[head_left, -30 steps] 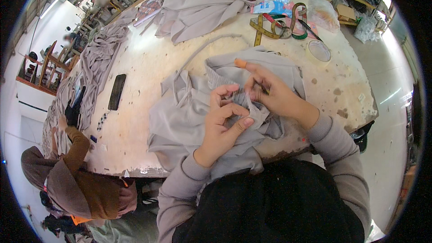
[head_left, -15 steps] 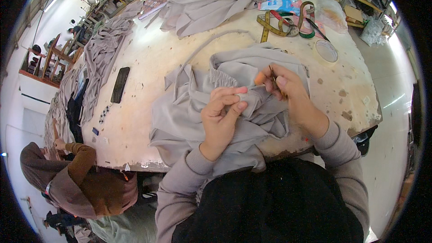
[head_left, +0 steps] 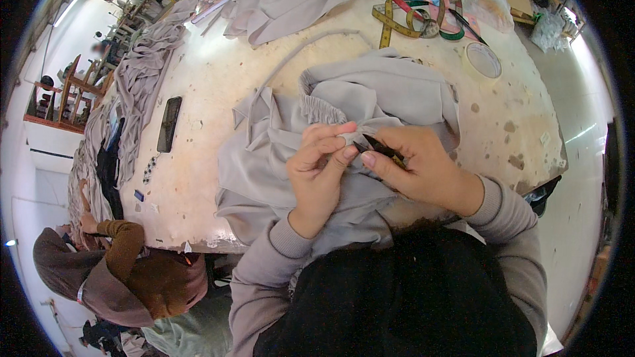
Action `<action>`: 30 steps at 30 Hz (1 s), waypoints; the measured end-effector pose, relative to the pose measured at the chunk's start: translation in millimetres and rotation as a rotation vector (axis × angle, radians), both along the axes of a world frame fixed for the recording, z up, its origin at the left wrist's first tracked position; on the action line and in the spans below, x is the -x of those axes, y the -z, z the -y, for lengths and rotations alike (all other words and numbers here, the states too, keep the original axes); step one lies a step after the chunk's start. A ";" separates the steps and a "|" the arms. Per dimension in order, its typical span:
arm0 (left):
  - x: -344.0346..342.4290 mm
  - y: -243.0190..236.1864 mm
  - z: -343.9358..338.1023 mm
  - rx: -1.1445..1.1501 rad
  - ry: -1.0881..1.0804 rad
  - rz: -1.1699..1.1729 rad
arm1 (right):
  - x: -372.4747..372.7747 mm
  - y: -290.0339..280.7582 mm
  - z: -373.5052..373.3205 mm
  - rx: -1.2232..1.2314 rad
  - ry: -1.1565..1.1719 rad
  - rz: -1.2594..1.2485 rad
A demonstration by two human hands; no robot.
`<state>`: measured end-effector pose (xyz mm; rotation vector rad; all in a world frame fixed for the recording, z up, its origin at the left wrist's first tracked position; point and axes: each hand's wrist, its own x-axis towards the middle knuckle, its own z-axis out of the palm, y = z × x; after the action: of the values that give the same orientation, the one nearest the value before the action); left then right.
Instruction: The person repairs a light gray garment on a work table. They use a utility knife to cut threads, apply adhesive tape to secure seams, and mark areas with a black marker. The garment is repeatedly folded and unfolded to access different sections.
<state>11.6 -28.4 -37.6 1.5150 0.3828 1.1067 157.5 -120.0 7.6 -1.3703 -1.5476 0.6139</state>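
A light grey garment (head_left: 258, 172) lies bunched on the table before me, with a gathered elastic edge (head_left: 321, 107) in its upper part. My left hand (head_left: 314, 172) is closed, pinching a small fold of this garment between thumb and fingers. In my closed right hand (head_left: 430, 168) is a small pair of dark thread snips (head_left: 383, 149). Their blades reach the pinched fold beside my left fingertips. Whether they are cutting a thread or the cloth is too small to tell.
Beyond the garment lie a yellow tape measure (head_left: 397, 25), a tape roll (head_left: 483, 61) and more grey cloth (head_left: 284, 0). A phone (head_left: 169, 124) rests to the left near a long cloth heap (head_left: 142, 73). A co-worker (head_left: 126, 264) sits at the table's lower left.
My right hand has turned and come down toward my left hand, bringing the snips' blades to the pinched fold. The left hand keeps its pinch. The whole view has shifted slightly.
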 end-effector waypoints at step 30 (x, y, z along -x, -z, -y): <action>-1.7 -1.7 -1.0 -0.039 -0.030 -0.139 | -30.9 4.8 -14.5 -0.189 0.235 -0.424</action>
<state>13.2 -27.4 -35.9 1.6305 0.4834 1.0398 188.4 -105.5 2.9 -1.1663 -1.0596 0.5533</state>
